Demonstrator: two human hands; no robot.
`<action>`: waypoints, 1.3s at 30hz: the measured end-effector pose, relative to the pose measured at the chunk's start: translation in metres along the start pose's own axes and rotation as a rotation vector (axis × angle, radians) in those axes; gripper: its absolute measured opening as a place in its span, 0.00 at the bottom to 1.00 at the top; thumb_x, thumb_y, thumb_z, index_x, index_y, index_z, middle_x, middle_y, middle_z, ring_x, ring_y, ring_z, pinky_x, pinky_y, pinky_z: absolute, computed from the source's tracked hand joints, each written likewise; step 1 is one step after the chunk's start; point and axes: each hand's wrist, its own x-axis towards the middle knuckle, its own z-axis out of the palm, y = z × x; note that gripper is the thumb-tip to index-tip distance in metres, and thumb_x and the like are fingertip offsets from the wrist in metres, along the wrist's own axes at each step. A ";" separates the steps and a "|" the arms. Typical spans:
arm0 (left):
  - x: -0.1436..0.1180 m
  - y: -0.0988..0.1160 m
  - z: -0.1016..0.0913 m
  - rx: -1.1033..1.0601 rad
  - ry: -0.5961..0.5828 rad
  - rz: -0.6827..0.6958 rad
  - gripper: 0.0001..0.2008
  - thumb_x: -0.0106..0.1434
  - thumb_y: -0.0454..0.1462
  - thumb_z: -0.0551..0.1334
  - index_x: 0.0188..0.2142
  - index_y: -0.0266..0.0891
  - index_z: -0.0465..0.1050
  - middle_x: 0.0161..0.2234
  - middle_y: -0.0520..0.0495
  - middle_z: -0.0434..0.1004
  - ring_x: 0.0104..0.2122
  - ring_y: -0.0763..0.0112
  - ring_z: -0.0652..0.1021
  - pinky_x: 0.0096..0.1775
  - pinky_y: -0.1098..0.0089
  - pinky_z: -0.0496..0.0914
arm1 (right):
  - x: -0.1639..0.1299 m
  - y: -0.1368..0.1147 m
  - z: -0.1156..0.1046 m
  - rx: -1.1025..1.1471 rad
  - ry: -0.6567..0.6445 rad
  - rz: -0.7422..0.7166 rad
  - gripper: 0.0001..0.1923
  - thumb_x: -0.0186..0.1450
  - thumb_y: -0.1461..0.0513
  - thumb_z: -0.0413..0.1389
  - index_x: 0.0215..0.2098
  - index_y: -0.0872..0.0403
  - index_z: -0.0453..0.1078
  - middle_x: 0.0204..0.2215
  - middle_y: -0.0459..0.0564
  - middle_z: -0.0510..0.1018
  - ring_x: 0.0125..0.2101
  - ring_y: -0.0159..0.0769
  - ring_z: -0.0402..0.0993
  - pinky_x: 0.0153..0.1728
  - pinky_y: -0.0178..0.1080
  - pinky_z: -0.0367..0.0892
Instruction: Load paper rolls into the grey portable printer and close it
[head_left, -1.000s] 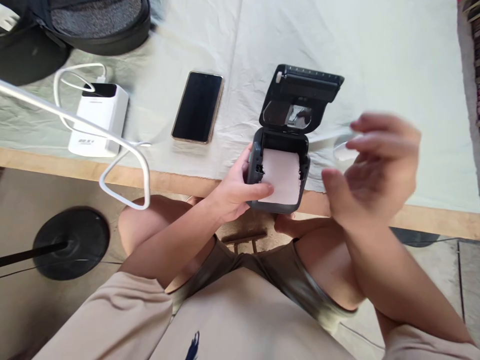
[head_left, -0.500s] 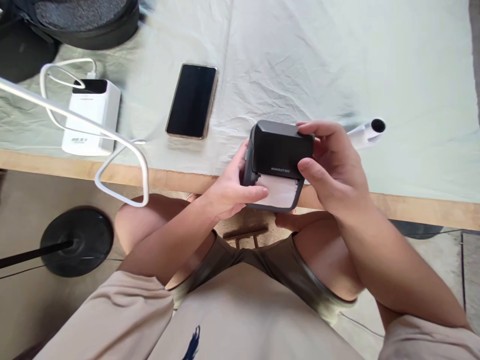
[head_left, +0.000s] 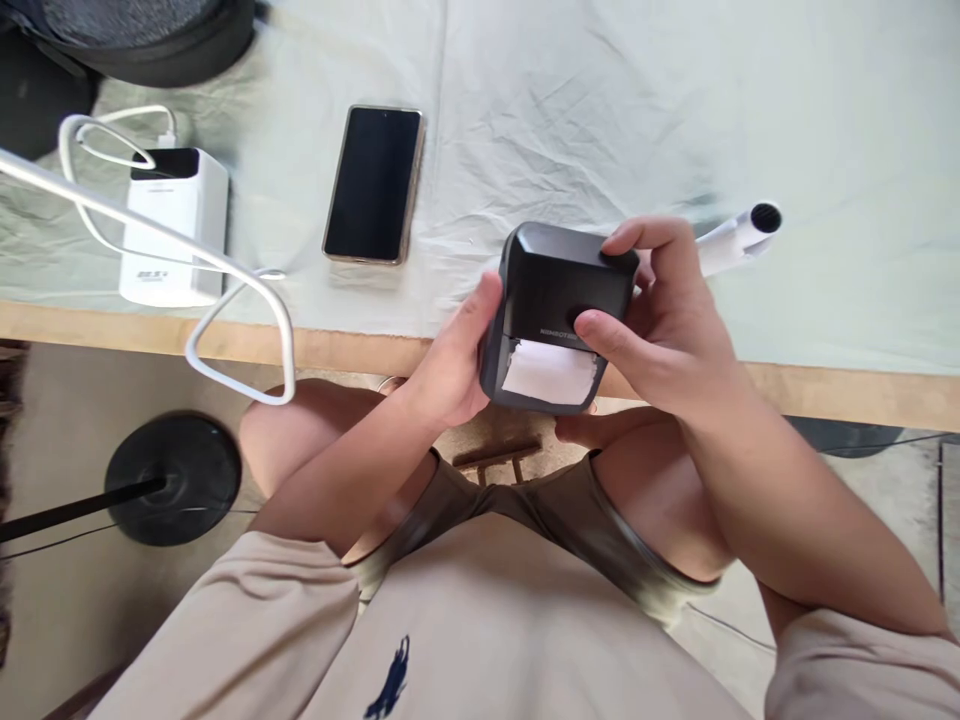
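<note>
Right over the near edge of the surface (head_left: 840, 160), the person's left grip (head_left: 456, 370) is clasping one side of a small black printer (head_left: 559, 275), its lid down and white paper (head_left: 550, 372) showing below. The right grip (head_left: 667, 320) has hold of the other side, thumb on the lid. Farther back from that edge, a phone (head_left: 373, 185) lies to the left and a white roll (head_left: 727, 250) to the right.
</note>
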 end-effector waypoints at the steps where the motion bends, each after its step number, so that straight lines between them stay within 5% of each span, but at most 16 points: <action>1: 0.002 -0.001 0.000 -0.030 0.034 -0.005 0.22 0.76 0.54 0.70 0.55 0.39 0.88 0.53 0.41 0.93 0.67 0.44 0.85 0.66 0.56 0.82 | 0.000 -0.001 -0.002 -0.024 0.006 -0.018 0.23 0.75 0.41 0.64 0.61 0.40 0.68 0.54 0.48 0.81 0.49 0.43 0.86 0.42 0.46 0.86; 5: 0.006 -0.002 0.001 -0.098 0.148 -0.018 0.22 0.83 0.53 0.62 0.56 0.41 0.88 0.53 0.45 0.93 0.69 0.48 0.84 0.68 0.54 0.81 | -0.001 -0.005 -0.014 -0.142 0.039 -0.090 0.24 0.75 0.45 0.64 0.65 0.41 0.71 0.74 0.53 0.74 0.78 0.55 0.70 0.73 0.59 0.77; 13: 0.006 0.005 0.009 -0.143 0.220 -0.011 0.26 0.88 0.49 0.54 0.48 0.38 0.88 0.46 0.44 0.94 0.65 0.50 0.87 0.67 0.54 0.82 | -0.004 -0.004 -0.022 -0.117 -0.104 -0.229 0.37 0.70 0.61 0.70 0.74 0.38 0.68 0.76 0.52 0.74 0.81 0.52 0.67 0.81 0.59 0.68; 18: 0.008 0.004 0.009 -0.090 0.271 -0.030 0.19 0.84 0.49 0.62 0.49 0.40 0.89 0.45 0.45 0.93 0.66 0.47 0.86 0.65 0.55 0.83 | -0.002 -0.009 -0.023 -0.163 -0.011 -0.220 0.30 0.71 0.58 0.69 0.69 0.37 0.72 0.71 0.53 0.75 0.76 0.55 0.72 0.70 0.60 0.80; 21: 0.008 0.003 0.008 -0.060 0.257 -0.046 0.19 0.84 0.50 0.63 0.50 0.41 0.89 0.43 0.45 0.93 0.64 0.49 0.87 0.63 0.56 0.83 | 0.001 -0.016 -0.020 -0.219 0.189 -0.274 0.17 0.71 0.53 0.71 0.56 0.41 0.78 0.49 0.51 0.80 0.54 0.50 0.84 0.51 0.54 0.85; 23: 0.008 0.003 0.008 -0.040 0.254 -0.058 0.20 0.84 0.50 0.62 0.47 0.40 0.88 0.41 0.45 0.92 0.59 0.52 0.89 0.61 0.58 0.84 | 0.005 -0.022 -0.016 -0.210 0.328 -0.302 0.12 0.73 0.50 0.71 0.47 0.43 0.76 0.32 0.44 0.72 0.34 0.40 0.78 0.37 0.47 0.78; 26: 0.007 0.003 0.007 -0.010 0.241 -0.059 0.19 0.82 0.51 0.65 0.45 0.41 0.86 0.36 0.49 0.89 0.52 0.56 0.91 0.57 0.60 0.84 | 0.014 -0.026 -0.010 -0.086 0.456 -0.287 0.16 0.76 0.50 0.69 0.39 0.45 0.70 0.24 0.38 0.60 0.21 0.30 0.62 0.26 0.39 0.63; 33: 0.006 -0.003 -0.001 0.012 0.200 -0.051 0.23 0.74 0.59 0.73 0.49 0.43 0.85 0.39 0.50 0.90 0.51 0.56 0.90 0.55 0.60 0.84 | 0.027 -0.022 -0.013 -0.124 0.497 -0.244 0.17 0.76 0.42 0.66 0.42 0.44 0.75 0.24 0.39 0.60 0.22 0.31 0.58 0.27 0.40 0.57; 39: 0.006 0.001 0.002 -0.014 0.194 -0.043 0.25 0.76 0.60 0.70 0.47 0.41 0.85 0.44 0.46 0.93 0.56 0.52 0.90 0.61 0.56 0.83 | 0.011 -0.018 -0.012 -0.256 0.250 -0.363 0.07 0.76 0.53 0.65 0.39 0.44 0.80 0.30 0.46 0.70 0.32 0.39 0.71 0.35 0.46 0.68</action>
